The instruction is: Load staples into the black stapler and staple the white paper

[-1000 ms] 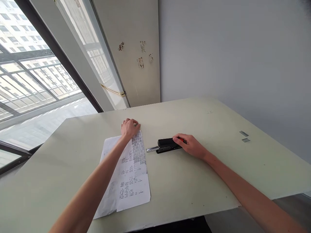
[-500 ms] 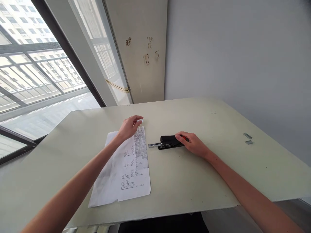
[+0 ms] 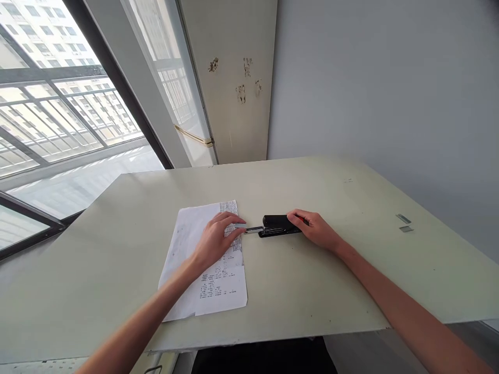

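A black stapler (image 3: 275, 223) lies on the table with its metal staple tray (image 3: 254, 229) sticking out to the left. My right hand (image 3: 316, 226) is closed around its red-marked right end. Between the thumb and fingers of my left hand (image 3: 217, 235) is a small silvery strip of staples (image 3: 239, 225), held at the tip of the extended tray. Fingers partly cover the strip, so I cannot tell whether it sits inside the tray. Printed sheets of paper (image 3: 191, 221) lie under my left hand and forearm.
Two more staple strips (image 3: 404, 223) lie on the right side of the pale table (image 3: 335, 280). A grey wall (image 3: 374, 83) stands behind it, a worn light-coloured cabinet (image 3: 234, 124) at the back, and a window (image 3: 70, 104) on the left.
My left hand has come down and to the right, from above the paper's top edge to the tray's tip, carrying the staples. My right hand stays on the stapler.
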Demonstrator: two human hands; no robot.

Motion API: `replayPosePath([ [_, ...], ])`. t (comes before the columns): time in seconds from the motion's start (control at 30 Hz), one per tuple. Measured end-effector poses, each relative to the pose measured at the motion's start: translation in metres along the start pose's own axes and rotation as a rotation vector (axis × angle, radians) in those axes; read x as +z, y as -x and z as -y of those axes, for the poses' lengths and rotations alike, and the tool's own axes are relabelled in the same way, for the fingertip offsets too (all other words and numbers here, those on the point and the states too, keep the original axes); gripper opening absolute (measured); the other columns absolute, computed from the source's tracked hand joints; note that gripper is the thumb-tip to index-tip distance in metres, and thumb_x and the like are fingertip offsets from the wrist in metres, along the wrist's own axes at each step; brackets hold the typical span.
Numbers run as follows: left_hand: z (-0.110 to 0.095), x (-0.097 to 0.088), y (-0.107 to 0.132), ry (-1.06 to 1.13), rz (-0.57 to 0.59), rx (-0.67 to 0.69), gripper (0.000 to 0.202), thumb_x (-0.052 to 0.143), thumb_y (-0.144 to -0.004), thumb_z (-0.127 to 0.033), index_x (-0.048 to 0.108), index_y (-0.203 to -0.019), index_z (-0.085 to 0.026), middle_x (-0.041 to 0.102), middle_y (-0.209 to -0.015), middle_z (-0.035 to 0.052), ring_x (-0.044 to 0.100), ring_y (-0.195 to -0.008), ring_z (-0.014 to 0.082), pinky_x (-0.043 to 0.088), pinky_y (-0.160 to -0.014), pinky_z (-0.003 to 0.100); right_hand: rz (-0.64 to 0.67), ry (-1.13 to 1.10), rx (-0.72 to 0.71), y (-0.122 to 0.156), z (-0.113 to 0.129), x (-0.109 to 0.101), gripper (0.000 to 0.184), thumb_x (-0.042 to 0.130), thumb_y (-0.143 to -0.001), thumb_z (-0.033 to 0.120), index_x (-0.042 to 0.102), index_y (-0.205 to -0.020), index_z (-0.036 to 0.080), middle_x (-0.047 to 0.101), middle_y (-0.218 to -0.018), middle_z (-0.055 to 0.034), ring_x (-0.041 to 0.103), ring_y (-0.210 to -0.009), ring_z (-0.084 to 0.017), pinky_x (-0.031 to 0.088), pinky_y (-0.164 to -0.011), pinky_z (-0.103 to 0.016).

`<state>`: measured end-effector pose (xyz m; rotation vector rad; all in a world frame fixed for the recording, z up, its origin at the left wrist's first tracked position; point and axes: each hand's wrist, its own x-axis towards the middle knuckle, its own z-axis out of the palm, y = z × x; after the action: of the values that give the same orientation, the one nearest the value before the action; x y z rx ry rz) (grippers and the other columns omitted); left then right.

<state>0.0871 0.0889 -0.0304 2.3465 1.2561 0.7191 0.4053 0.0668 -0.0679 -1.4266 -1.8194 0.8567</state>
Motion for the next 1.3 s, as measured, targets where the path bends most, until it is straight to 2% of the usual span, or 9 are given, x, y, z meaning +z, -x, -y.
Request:
replayPosePath([
  [0.17, -0.002, 0.015, -0.002, 0.025, 0.008, 0.014, 0.026, 0.058, -0.104, -0.046, 0.075, -0.109, -0.027, 0.072, -0.120, 0.0048, 0.069, -0.112, 0.0260, 0.055, -0.100, 0.043, 0.003, -0.005, 0.001, -0.001, 0.001, -0.001, 0.053, 0.041, -0.103, 0.068, 0.071, -0.096, 0.026, 0.070, -0.088, -0.0011, 0.054, -0.076, -0.020, 0.045, -0.069, -0.033],
  [0.4, -0.003, 0.023, -0.004, 0.044, 0.038, -0.028, 0.024, 0.059, -0.102, -0.045, 0.074, -0.104, -0.026, 0.074, -0.111, 0.0054, 0.070, -0.095, 0.0238, 0.057, -0.081, 0.039, 0.000, -0.012, 0.001, -0.001, 0.005, -0.002, 0.053, 0.041, -0.102, 0.069, 0.071, -0.095, 0.026, 0.067, -0.084, -0.0011, 0.053, -0.074, -0.019, 0.045, -0.066, -0.033],
  [0.6, -0.005, 0.026, -0.008, 0.025, 0.054, -0.019, 0.025, 0.059, -0.102, -0.046, 0.075, -0.105, -0.026, 0.074, -0.112, 0.0051, 0.070, -0.099, 0.0245, 0.057, -0.085, 0.040, 0.007, -0.035, 0.005, -0.002, 0.007, -0.002, 0.050, 0.043, -0.103, 0.067, 0.071, -0.096, 0.026, 0.068, -0.085, -0.0013, 0.053, -0.075, -0.019, 0.043, -0.067, -0.033],
  [0.77, -0.003, 0.025, -0.009, -0.015, 0.085, 0.071, 0.031, 0.060, -0.102, -0.052, 0.075, -0.114, -0.027, 0.073, -0.118, 0.0062, 0.069, -0.108, 0.0266, 0.057, -0.094, 0.043, 0.015, -0.028, 0.007, -0.003, 0.006, -0.002, 0.051, 0.042, -0.103, 0.068, 0.071, -0.095, 0.026, 0.065, -0.082, -0.0005, 0.051, -0.071, -0.019, 0.044, -0.066, -0.033],
  [0.97, 0.020, 0.003, -0.008, -0.023, 0.162, 0.165, 0.031, 0.061, -0.103, -0.053, 0.076, -0.119, -0.031, 0.074, -0.120, 0.0053, 0.067, -0.115, 0.0267, 0.055, -0.102, 0.045, 0.016, -0.084, 0.029, -0.002, 0.006, -0.002, 0.051, 0.044, -0.101, 0.071, 0.070, -0.096, 0.027, 0.066, -0.085, -0.0011, 0.052, -0.074, -0.020, 0.045, -0.068, -0.033],
  [1.07, 0.029, -0.004, -0.009, 0.035, 0.214, 0.217, 0.027, 0.064, -0.102, -0.050, 0.077, -0.119, -0.034, 0.076, -0.118, 0.0027, 0.069, -0.111, 0.0240, 0.056, -0.100, 0.042, 0.016, -0.145, 0.043, -0.003, 0.007, -0.002, 0.049, 0.045, -0.101, 0.070, 0.070, -0.100, 0.027, 0.069, -0.094, -0.0016, 0.057, -0.083, -0.021, 0.048, -0.076, -0.034],
  [1.17, 0.029, -0.002, -0.016, 0.090, 0.254, 0.276, 0.025, 0.067, -0.100, -0.052, 0.080, -0.111, -0.034, 0.077, -0.111, 0.0024, 0.072, -0.104, 0.0228, 0.056, -0.096, 0.039, 0.045, -0.190, 0.053, -0.005, 0.007, -0.002, 0.050, 0.041, -0.104, 0.068, 0.070, -0.106, 0.026, 0.071, -0.105, -0.0024, 0.060, -0.093, -0.022, 0.049, -0.086, -0.035],
  [1.3, 0.022, 0.011, -0.031, 0.122, 0.278, 0.320, 0.028, 0.069, -0.098, -0.056, 0.081, -0.107, -0.033, 0.078, -0.107, 0.0039, 0.072, -0.102, 0.0244, 0.055, -0.097, 0.041, 0.119, -0.202, 0.033, -0.006, 0.007, -0.003, 0.048, 0.042, -0.105, 0.065, 0.067, -0.116, 0.026, 0.071, -0.111, -0.0041, 0.062, -0.101, -0.024, 0.049, -0.092, -0.037],
])
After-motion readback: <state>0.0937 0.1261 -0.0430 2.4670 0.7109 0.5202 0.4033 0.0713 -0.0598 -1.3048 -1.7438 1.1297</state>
